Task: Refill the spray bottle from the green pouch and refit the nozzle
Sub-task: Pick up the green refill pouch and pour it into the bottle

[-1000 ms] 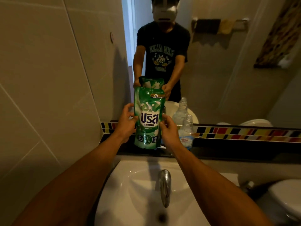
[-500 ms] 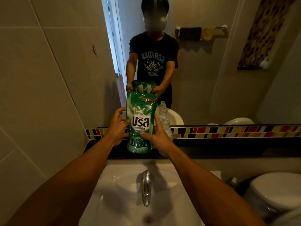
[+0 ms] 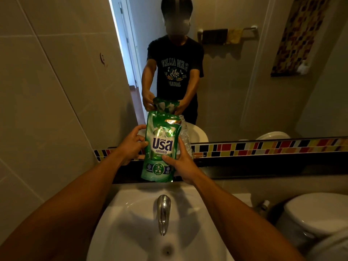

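Observation:
The green pouch (image 3: 160, 147) stands upright on the dark ledge behind the sink, held between both hands. My left hand (image 3: 131, 144) grips its left edge and my right hand (image 3: 181, 162) wraps its lower right side. Behind the pouch, a clear plastic bottle (image 3: 185, 137) with no nozzle on it stands on the ledge, mostly hidden by the pouch and my right hand. No nozzle shows anywhere in view.
A white sink (image 3: 131, 223) with a chrome tap (image 3: 163, 211) lies below my arms. The mirror (image 3: 244, 81) above the coloured tile strip (image 3: 263, 146) reflects a person. A toilet (image 3: 316, 213) is at lower right and a tiled wall (image 3: 47, 100) at left.
The view has shifted so the pouch sits more central and closer. My right hand has slid lower on the pouch's front, and the bottle is now more hidden behind it.

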